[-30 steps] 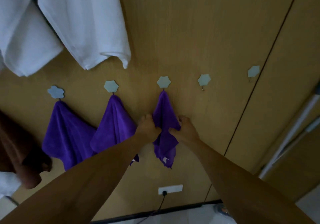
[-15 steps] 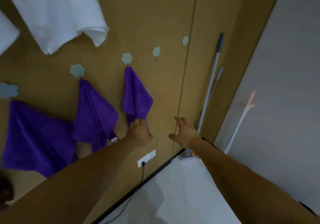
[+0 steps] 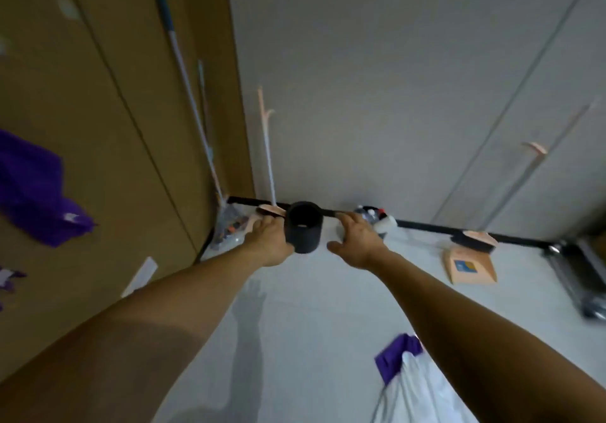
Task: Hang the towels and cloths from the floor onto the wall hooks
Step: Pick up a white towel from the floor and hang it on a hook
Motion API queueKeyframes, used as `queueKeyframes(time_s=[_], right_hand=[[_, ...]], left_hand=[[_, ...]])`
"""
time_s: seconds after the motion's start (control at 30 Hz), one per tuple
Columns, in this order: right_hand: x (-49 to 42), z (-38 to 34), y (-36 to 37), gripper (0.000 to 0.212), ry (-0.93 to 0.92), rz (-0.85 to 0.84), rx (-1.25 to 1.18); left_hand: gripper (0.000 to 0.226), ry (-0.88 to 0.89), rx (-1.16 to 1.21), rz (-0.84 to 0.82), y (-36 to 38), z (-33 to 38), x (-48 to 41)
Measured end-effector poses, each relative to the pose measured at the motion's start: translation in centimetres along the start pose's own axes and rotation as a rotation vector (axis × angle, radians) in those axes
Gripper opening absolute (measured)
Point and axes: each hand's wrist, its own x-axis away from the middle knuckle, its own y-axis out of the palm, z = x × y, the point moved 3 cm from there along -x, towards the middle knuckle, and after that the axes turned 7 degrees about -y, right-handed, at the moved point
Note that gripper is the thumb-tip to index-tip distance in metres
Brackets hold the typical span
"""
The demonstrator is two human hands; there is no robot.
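Note:
A purple cloth lies on the pale floor at the bottom right, partly under a white towel. On the wooden wall at the left hangs another purple cloth, blurred, with one pale wall hook above it. Both my arms reach forward over the floor. My left hand is loosely curled and holds nothing. My right hand has its fingers spread and is empty. Both hands are far from the floor cloths.
A black round bin stands in the corner, just beyond my hands. Mop handles and a broom lean there. A dustpan with a brush lies at the right, near a black trolley. A wall socket sits low on the wooden wall.
My view has swung right, from the hooks to the room's corner. Both hands have let go of the third hung purple cloth and now reach out empty over the floor.

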Motion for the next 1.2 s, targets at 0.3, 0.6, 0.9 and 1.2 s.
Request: queueKeyframes(time_s=[0.3, 0.6, 0.9, 1.2], right_hand=[[22.2, 20.4, -2.4, 0.068, 0.430, 0.037, -0.066], [31.6, 31.1, 0.5, 0.064, 0.692, 0.005, -0.184], [29.1, 42.4, 10.3, 0.057, 0.867, -0.072, -0.289], [21.7, 54.6, 32.5, 0.053, 0.846, -0.238, -0.418]], left_hand=[[0.073, 0.243, -0.146, -0.292, 16.7, 20.5, 10.3], [0.067, 0.433, -0.241, -0.484, 26.6, 30.6, 11.9], [0.055, 0.355, -0.256, -0.646, 40.1, 31.1, 3.2], [0.063, 0.218, -0.249, -0.692, 61.3, 24.9, -8.2]])
